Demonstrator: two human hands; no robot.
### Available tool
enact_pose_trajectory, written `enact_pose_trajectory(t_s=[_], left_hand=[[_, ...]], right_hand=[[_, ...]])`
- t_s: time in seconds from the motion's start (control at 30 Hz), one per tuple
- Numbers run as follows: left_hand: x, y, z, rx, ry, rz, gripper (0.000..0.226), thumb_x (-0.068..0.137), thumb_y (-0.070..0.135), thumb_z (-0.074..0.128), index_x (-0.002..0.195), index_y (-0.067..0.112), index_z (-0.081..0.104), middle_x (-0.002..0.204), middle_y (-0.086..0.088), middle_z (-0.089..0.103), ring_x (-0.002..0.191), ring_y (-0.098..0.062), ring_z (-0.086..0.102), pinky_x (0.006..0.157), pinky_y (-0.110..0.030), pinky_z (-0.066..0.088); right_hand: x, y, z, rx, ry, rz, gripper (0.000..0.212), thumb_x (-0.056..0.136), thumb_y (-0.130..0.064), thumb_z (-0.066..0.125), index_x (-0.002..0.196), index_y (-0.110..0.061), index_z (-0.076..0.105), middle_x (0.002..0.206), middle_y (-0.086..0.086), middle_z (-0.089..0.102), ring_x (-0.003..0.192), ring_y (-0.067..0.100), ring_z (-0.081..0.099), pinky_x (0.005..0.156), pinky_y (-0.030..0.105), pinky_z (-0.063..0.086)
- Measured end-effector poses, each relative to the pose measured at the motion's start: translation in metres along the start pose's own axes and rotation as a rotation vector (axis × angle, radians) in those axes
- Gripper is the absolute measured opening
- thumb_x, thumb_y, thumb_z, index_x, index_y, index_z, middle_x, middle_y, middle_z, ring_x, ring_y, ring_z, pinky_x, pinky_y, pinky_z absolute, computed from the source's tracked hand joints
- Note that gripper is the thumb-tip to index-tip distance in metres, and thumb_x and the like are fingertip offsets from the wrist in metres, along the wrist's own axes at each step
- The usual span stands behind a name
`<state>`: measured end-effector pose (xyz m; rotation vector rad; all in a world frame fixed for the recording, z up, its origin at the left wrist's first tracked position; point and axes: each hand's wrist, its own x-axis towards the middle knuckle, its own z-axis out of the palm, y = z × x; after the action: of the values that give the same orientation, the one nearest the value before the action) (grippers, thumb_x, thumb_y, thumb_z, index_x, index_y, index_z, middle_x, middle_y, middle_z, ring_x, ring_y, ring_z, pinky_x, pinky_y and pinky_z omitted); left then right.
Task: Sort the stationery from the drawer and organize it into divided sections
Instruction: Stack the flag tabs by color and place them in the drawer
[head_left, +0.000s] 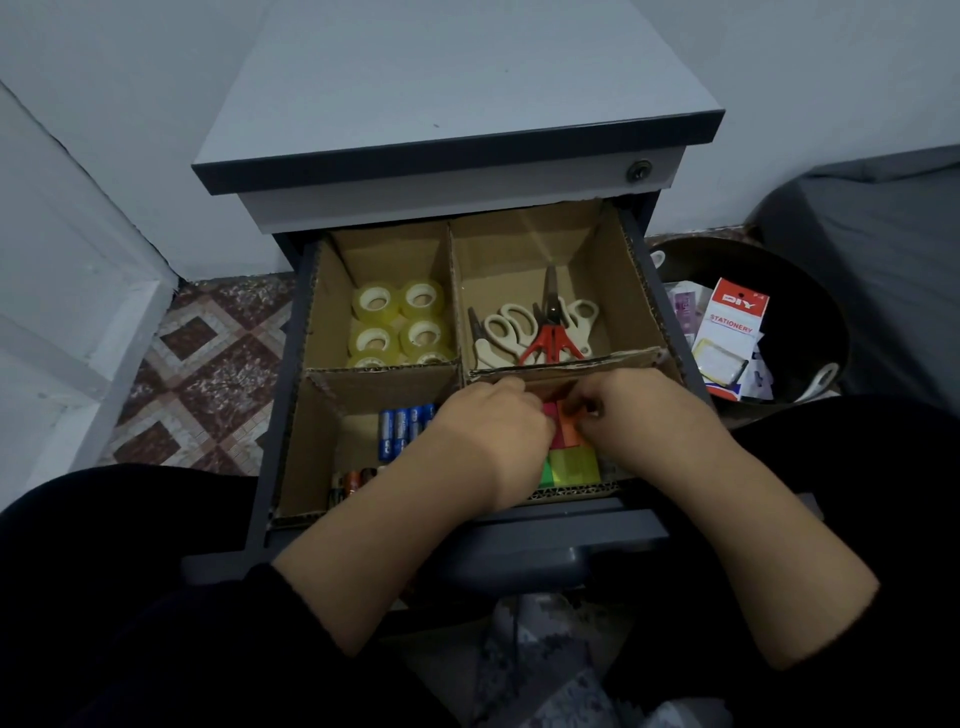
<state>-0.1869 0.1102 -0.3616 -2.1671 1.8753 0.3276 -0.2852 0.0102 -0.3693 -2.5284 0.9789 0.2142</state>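
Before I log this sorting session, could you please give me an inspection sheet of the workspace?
Surface: open drawer lined with a cardboard divider, four sections.
Job's things: tape rolls far left section; scissors far right; batteries near left; coloured sticky notes near right.
Clutter: dark basin right of the drawer, holding stationery packets.
Hands: left hand and right hand both at the pink and orange notes, fingers curled; exact grip hidden.
Cables: nothing seen.
Surroundings: cabinet top, keyhole, patterned floor tiles, white wall.
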Motion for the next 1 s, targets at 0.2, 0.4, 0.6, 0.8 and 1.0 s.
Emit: enact_pose_trajectory(t_s=[0.2, 0.4, 0.6, 0.8, 1.0], left_hand=[[-0.001, 0.000, -0.001, 0.022, -0.021, 0.012, 0.038, 0.093, 0.018, 0.039, 0.129, 0.017, 0.052, 0.116, -0.004, 0.054, 0.111, -0.023, 0.042, 0.082, -0.032, 0.033], [-0.003, 0.000, -0.002, -0.047, -0.007, 0.002, 0.041, 0.091, 0.014, 0.042, 0.130, 0.017, 0.053, 0.114, -0.004, 0.053, 0.110, -0.023, 0.041, 0.083, -0.032, 0.033], [-0.007, -0.004, -0.005, -0.116, -0.026, 0.046, 0.046, 0.094, 0.014, 0.042, 0.134, 0.034, 0.053, 0.117, 0.002, 0.050, 0.113, -0.021, 0.037, 0.096, -0.033, 0.034], [-0.006, -0.004, -0.006, -0.115, -0.053, 0.059, 0.046, 0.095, 0.015, 0.041, 0.132, 0.039, 0.053, 0.119, 0.005, 0.050, 0.108, -0.018, 0.036, 0.088, -0.029, 0.030], [-0.006, -0.004, -0.006, -0.136, -0.054, 0.052, 0.046, 0.095, 0.014, 0.042, 0.132, 0.040, 0.053, 0.118, 0.005, 0.049, 0.109, -0.017, 0.036, 0.087, -0.027, 0.029]], right_hand=[[0.000, 0.000, 0.000, -0.010, -0.010, 0.008, 0.031, 0.084, -0.023, 0.053, 0.107, -0.038, 0.068, 0.111, -0.001, 0.067, 0.104, 0.021, 0.061, 0.087, 0.033, 0.051], [-0.001, 0.001, -0.002, 0.011, -0.005, 0.005, 0.026, 0.085, -0.022, 0.056, 0.103, -0.035, 0.069, 0.105, -0.001, 0.066, 0.099, 0.020, 0.061, 0.084, 0.033, 0.052], [-0.006, 0.001, -0.009, -0.030, -0.099, -0.070, 0.019, 0.082, -0.022, 0.059, 0.074, -0.039, 0.064, 0.094, -0.006, 0.066, 0.090, 0.014, 0.060, 0.080, 0.030, 0.053], [-0.006, -0.001, -0.009, -0.061, -0.172, -0.114, 0.022, 0.081, -0.024, 0.061, 0.084, -0.042, 0.073, 0.087, -0.009, 0.064, 0.085, 0.013, 0.060, 0.080, 0.032, 0.054], [-0.006, 0.000, -0.010, -0.062, -0.170, -0.134, 0.020, 0.081, -0.025, 0.062, 0.087, -0.040, 0.073, 0.080, -0.011, 0.059, 0.085, 0.013, 0.060, 0.080, 0.032, 0.054]])
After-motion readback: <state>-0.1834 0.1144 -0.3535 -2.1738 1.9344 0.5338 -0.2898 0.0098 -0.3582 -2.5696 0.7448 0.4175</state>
